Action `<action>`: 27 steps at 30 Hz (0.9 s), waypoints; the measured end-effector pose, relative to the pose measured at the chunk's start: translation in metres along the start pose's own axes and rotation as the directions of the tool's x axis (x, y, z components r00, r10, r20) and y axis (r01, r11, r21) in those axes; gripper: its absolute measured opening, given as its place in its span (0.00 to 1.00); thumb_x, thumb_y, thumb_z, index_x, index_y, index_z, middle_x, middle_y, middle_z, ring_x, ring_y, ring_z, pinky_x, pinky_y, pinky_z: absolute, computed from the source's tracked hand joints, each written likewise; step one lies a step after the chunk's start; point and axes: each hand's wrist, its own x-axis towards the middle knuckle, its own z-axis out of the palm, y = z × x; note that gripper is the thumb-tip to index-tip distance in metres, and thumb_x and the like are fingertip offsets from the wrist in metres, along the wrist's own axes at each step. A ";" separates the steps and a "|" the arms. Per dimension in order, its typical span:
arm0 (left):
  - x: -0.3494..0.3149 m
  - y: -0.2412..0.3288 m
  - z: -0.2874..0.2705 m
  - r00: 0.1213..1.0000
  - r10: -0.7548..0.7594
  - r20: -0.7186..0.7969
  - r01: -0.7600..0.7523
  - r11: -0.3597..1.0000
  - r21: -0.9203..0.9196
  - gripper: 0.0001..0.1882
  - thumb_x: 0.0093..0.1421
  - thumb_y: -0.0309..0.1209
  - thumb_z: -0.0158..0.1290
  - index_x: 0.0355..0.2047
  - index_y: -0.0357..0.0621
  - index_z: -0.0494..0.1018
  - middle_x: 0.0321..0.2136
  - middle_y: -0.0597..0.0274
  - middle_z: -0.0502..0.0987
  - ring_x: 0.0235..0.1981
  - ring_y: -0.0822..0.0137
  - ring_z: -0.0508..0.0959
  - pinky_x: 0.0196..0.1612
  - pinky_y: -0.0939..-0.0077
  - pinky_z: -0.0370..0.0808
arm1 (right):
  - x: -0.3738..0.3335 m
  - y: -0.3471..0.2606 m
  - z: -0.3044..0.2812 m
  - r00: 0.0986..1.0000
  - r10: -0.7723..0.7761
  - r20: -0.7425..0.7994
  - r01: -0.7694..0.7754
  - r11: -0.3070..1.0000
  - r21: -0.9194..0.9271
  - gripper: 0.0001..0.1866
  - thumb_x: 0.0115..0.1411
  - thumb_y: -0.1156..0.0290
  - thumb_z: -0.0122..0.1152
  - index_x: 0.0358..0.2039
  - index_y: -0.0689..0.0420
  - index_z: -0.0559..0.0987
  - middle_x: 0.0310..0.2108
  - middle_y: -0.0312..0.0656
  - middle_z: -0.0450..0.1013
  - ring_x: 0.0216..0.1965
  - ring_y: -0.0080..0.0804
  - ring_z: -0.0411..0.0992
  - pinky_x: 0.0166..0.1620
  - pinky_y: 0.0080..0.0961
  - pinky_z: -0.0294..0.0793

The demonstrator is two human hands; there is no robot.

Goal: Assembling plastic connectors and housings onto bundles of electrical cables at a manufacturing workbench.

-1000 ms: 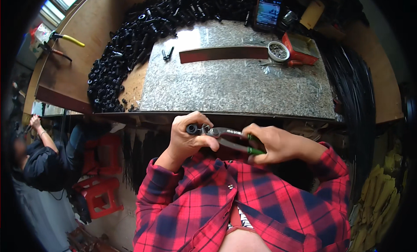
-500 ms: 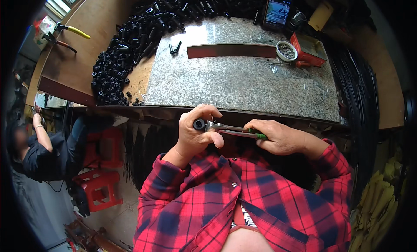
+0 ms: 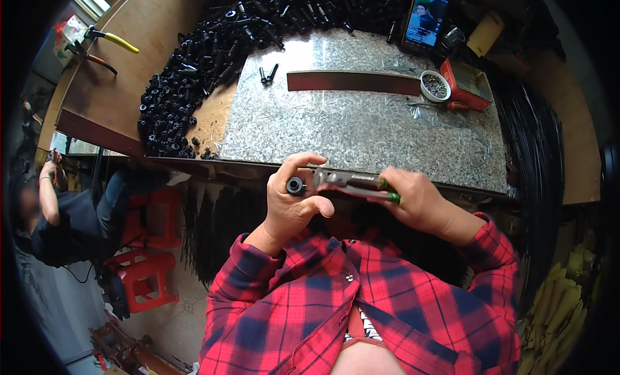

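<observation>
Just off the bench's front edge, my left hand (image 3: 284, 194) holds a small black tubular part (image 3: 295, 186), its round hollow end facing up. The thumb and index finger stick out to the right of it. A short, thin metallic bit shows at the part's right side, too small to name. My right hand (image 3: 414, 197) is closed round the green handles of a pair of pliers (image 3: 352, 182). The pliers' metal jaws point left and stand slightly apart from the black part.
A speckled stone slab (image 3: 368, 126) bears a long dark strip (image 3: 352, 82), a white bowl of small metal bits (image 3: 434, 86), a red box (image 3: 466, 84) and a phone (image 3: 424, 20). Black parts (image 3: 194, 84) heap behind. Red stools (image 3: 145, 278) and another person (image 3: 71, 220) are at left.
The pliers' jaws have drawn back to the right, away from the black part, and turned somewhat. My left hand keeps its hold. The view has shifted slightly.
</observation>
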 end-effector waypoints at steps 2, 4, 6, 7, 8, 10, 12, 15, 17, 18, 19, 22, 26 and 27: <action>0.000 -0.008 0.000 1.000 0.002 -0.009 -0.003 0.995 -0.097 0.41 0.34 0.51 0.68 0.44 0.38 0.68 0.11 0.77 0.61 0.16 0.85 0.61 0.20 0.88 0.54 | 0.005 0.004 -0.013 0.993 0.004 -0.120 -0.009 0.999 -0.041 0.08 0.54 0.74 0.59 0.31 0.60 0.69 0.25 0.51 0.69 0.28 0.52 0.71 0.29 0.36 0.68; -0.002 -0.005 0.000 1.000 -0.012 -0.003 0.011 0.992 -0.128 0.43 0.34 0.51 0.68 0.46 0.37 0.67 0.11 0.77 0.60 0.16 0.85 0.60 0.20 0.87 0.54 | 0.012 0.011 -0.032 0.951 0.008 -0.308 -0.051 0.990 -0.131 0.06 0.54 0.78 0.55 0.33 0.60 0.70 0.24 0.50 0.69 0.27 0.52 0.71 0.29 0.36 0.68; -0.004 -0.007 0.000 1.000 -0.013 -0.010 0.011 0.987 -0.161 0.45 0.33 0.52 0.67 0.47 0.38 0.65 0.11 0.77 0.59 0.15 0.85 0.60 0.19 0.87 0.54 | 0.021 0.034 -0.049 0.913 0.049 -0.405 -0.121 0.981 -0.153 0.06 0.55 0.76 0.56 0.33 0.61 0.71 0.24 0.51 0.69 0.27 0.51 0.71 0.28 0.34 0.68; -0.005 -0.003 -0.003 0.998 0.018 0.062 -0.013 0.996 -0.084 0.48 0.39 0.56 0.63 0.50 0.32 0.59 0.13 0.75 0.57 0.15 0.82 0.60 0.20 0.86 0.57 | 0.026 0.045 -0.059 0.891 0.072 -0.449 -0.151 0.978 -0.143 0.06 0.56 0.75 0.56 0.33 0.62 0.72 0.24 0.51 0.70 0.27 0.51 0.71 0.28 0.34 0.68; -0.005 0.000 -0.001 0.996 0.040 0.074 -0.033 0.994 -0.100 0.48 0.40 0.56 0.63 0.50 0.32 0.58 0.13 0.75 0.56 0.15 0.82 0.59 0.20 0.86 0.56 | 0.029 0.056 -0.070 0.884 0.075 -0.461 -0.166 0.973 -0.159 0.06 0.56 0.75 0.56 0.33 0.62 0.72 0.24 0.51 0.70 0.27 0.51 0.71 0.28 0.34 0.68; -0.007 0.004 -0.001 0.994 0.065 0.084 -0.054 0.991 -0.122 0.48 0.40 0.56 0.63 0.51 0.33 0.57 0.12 0.75 0.55 0.14 0.82 0.59 0.20 0.86 0.55 | 0.037 0.079 -0.088 0.833 0.263 -0.487 -0.399 0.895 -0.201 0.08 0.56 0.69 0.57 0.33 0.61 0.75 0.25 0.52 0.71 0.28 0.51 0.71 0.30 0.37 0.68; -0.007 0.008 0.000 0.993 0.068 0.092 -0.056 0.990 -0.126 0.49 0.39 0.56 0.64 0.51 0.33 0.57 0.12 0.75 0.55 0.14 0.82 0.58 0.20 0.86 0.55 | 0.041 0.101 -0.102 0.853 0.243 -0.463 -0.425 0.838 -0.343 0.09 0.56 0.67 0.57 0.33 0.60 0.75 0.25 0.52 0.71 0.29 0.50 0.71 0.33 0.39 0.68; -0.007 0.008 0.001 0.993 0.063 0.101 -0.051 0.992 -0.117 0.49 0.39 0.56 0.64 0.51 0.33 0.57 0.12 0.75 0.55 0.14 0.82 0.58 0.19 0.86 0.55 | 0.055 0.120 -0.113 0.879 0.289 -0.379 -0.462 0.711 -0.530 0.11 0.55 0.63 0.59 0.33 0.57 0.77 0.25 0.51 0.72 0.33 0.48 0.71 0.41 0.43 0.66; -0.008 0.006 0.001 0.993 0.056 0.102 -0.045 0.993 -0.106 0.49 0.38 0.56 0.64 0.51 0.33 0.56 0.12 0.75 0.55 0.14 0.82 0.58 0.19 0.87 0.55 | 0.067 0.119 -0.110 0.907 0.294 -0.302 -0.421 0.661 -0.621 0.10 0.53 0.64 0.60 0.31 0.56 0.78 0.24 0.49 0.72 0.35 0.46 0.70 0.43 0.42 0.65; -0.008 0.005 0.001 0.994 0.051 0.096 -0.042 0.994 -0.100 0.49 0.38 0.55 0.64 0.51 0.33 0.56 0.12 0.75 0.55 0.14 0.82 0.59 0.20 0.87 0.55 | 0.073 0.113 -0.108 0.900 0.324 -0.293 -0.436 0.638 -0.634 0.08 0.53 0.64 0.60 0.29 0.55 0.79 0.25 0.46 0.73 0.36 0.44 0.70 0.43 0.41 0.64; -0.008 0.005 0.002 0.995 0.046 0.090 -0.037 0.995 -0.094 0.49 0.38 0.55 0.64 0.51 0.34 0.56 0.12 0.75 0.55 0.14 0.82 0.59 0.20 0.87 0.55 | 0.077 0.114 -0.108 0.899 0.322 -0.298 -0.439 0.636 -0.635 0.08 0.53 0.64 0.60 0.29 0.55 0.79 0.25 0.46 0.73 0.36 0.44 0.70 0.43 0.41 0.64; -0.008 0.007 0.002 0.995 0.029 0.094 -0.020 0.995 -0.098 0.49 0.38 0.55 0.64 0.51 0.34 0.56 0.12 0.75 0.56 0.14 0.82 0.59 0.20 0.87 0.56 | 0.087 0.129 -0.106 0.906 0.377 -0.193 -0.402 0.624 -0.670 0.06 0.51 0.66 0.61 0.26 0.53 0.80 0.26 0.46 0.74 0.37 0.43 0.70 0.42 0.38 0.64; -0.008 0.005 0.002 0.996 0.014 0.087 -0.005 0.995 -0.100 0.49 0.38 0.54 0.65 0.51 0.34 0.56 0.12 0.75 0.56 0.14 0.82 0.59 0.20 0.87 0.57 | 0.090 0.134 -0.104 0.912 0.349 -0.215 -0.395 0.607 -0.690 0.05 0.50 0.67 0.60 0.26 0.53 0.79 0.25 0.46 0.74 0.37 0.43 0.71 0.42 0.38 0.64; -0.008 0.004 0.002 0.996 0.014 0.087 -0.006 0.995 -0.101 0.49 0.38 0.54 0.65 0.51 0.34 0.56 0.12 0.75 0.56 0.14 0.82 0.59 0.20 0.87 0.57 | 0.090 0.132 -0.105 0.916 0.334 -0.223 -0.391 0.614 -0.686 0.06 0.50 0.66 0.60 0.25 0.54 0.79 0.25 0.46 0.74 0.36 0.43 0.71 0.42 0.38 0.64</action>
